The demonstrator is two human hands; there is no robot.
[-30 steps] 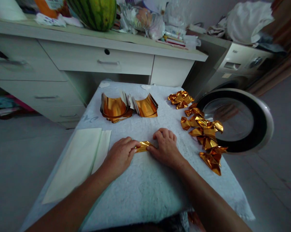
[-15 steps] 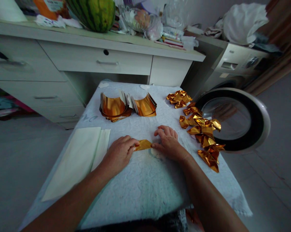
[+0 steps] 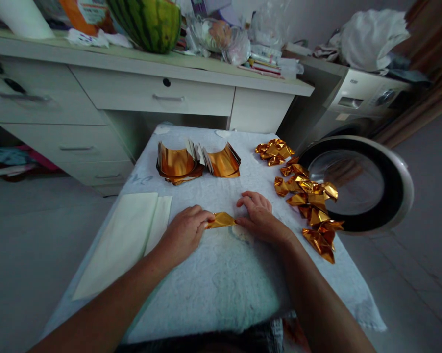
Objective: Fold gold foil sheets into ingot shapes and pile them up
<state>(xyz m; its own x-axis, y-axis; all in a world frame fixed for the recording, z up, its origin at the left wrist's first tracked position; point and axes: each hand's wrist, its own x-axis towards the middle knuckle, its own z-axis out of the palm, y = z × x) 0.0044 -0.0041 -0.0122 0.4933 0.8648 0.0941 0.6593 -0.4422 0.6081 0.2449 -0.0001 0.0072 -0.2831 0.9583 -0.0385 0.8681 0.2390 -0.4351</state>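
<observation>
A small folded piece of gold foil paper (image 3: 223, 220) lies flat on the cloth-covered table in front of me. My left hand (image 3: 186, 228) pinches its left end between thumb and fingers. At the right tip, the thumb of my right hand (image 3: 259, 218) presses on or beside the paper, while the other fingers are spread and curved above the cloth. Beyond my hands stand two curved stacks of gold foil sheets, a left stack (image 3: 177, 163) and a right stack (image 3: 223, 163). Several folded gold foil pieces (image 3: 314, 200) lie heaped to the right of my right hand.
Folded white sheets (image 3: 118, 238) lie left of my left forearm on the tablecloth (image 3: 213, 289). A white desk (image 3: 195, 100) stands behind, bearing a cut watermelon (image 3: 147, 24) and plastic bags. At the right, a washing machine's round door (image 3: 356, 184) hangs open beside the table.
The whole view has shifted slightly, so everything appears a little further right. Both hands stay at the folded foil paper, with little change in their pose.
</observation>
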